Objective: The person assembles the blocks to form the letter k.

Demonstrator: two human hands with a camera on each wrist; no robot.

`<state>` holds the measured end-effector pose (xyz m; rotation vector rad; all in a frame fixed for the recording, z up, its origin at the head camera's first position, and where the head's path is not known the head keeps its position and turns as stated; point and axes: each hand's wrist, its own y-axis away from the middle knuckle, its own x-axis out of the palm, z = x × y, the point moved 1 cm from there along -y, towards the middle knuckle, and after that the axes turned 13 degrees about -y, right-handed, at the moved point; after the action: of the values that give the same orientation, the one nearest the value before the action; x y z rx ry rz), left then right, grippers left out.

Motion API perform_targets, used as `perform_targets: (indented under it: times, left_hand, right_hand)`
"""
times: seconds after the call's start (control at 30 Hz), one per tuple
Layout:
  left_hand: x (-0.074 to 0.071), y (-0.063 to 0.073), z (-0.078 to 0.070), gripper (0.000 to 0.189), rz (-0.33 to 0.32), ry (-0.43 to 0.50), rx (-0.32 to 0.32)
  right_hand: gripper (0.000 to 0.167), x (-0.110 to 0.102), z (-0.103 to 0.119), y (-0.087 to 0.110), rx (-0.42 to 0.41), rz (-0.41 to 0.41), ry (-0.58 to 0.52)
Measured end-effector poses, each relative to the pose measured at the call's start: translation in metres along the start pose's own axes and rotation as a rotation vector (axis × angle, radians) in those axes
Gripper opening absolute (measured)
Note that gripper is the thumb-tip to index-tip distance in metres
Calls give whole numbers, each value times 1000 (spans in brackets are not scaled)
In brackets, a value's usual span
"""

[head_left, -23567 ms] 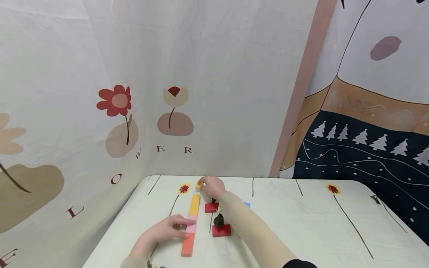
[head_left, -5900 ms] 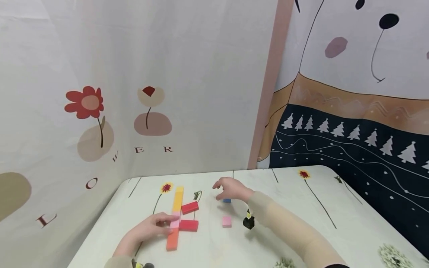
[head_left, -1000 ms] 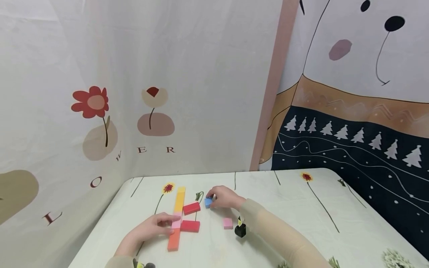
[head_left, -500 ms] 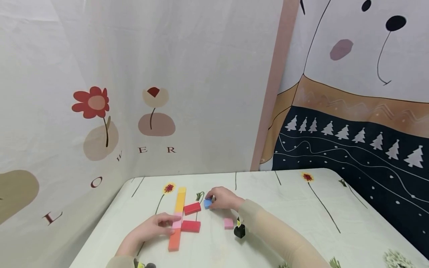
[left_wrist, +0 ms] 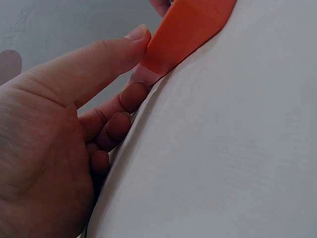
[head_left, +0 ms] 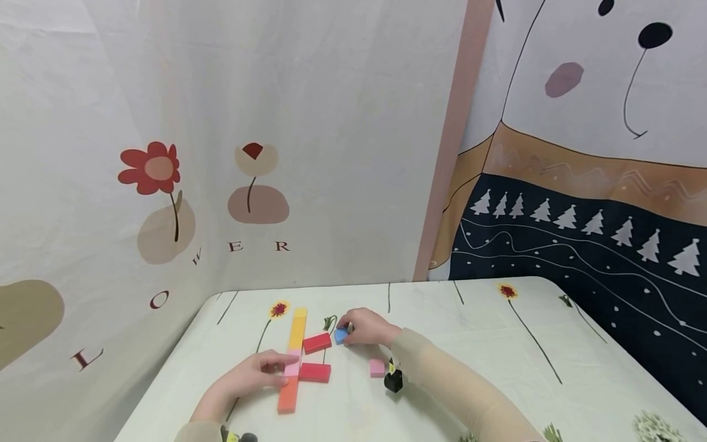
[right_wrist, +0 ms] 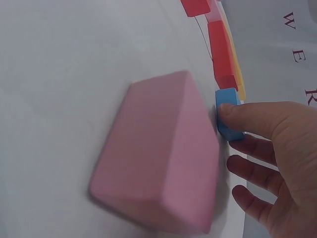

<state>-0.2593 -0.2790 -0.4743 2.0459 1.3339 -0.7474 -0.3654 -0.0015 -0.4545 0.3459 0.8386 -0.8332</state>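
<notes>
A straight row of wooden-looking blocks lies on the table: yellow, orange-yellow [head_left: 296,331], pink [head_left: 291,367] and orange [head_left: 287,396]. My left hand [head_left: 251,373] holds the row at the pink block, forefinger across its far part, thumb at the pink-orange joint. In the left wrist view the thumb touches the orange block's [left_wrist: 183,34] side. Two red blocks, a far one [head_left: 317,343] and a near one [head_left: 315,372], stick out rightward from the row. My right hand [head_left: 369,327] pinches a small blue block [right_wrist: 228,113] at the far red block's right end; whether they touch I cannot tell.
A loose pink block [head_left: 377,368] lies right of the near red one, below my right wrist. The white tablecloth [head_left: 469,344] has printed flowers. Printed hanging cloth [head_left: 353,153] stands behind and left of the table.
Several seconds ago the right hand was apart from the blue block; now it holds it, slid left to the far red block. Earlier, both red blocks came to the row. The left hand stays.
</notes>
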Motion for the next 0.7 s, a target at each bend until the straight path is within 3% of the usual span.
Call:
perform_targets:
  times: [0.7]
  left_hand:
    - [1,0,0,51,-2,-8,-18]
  right_hand:
    - [27,4,4,-4,-21,12,21]
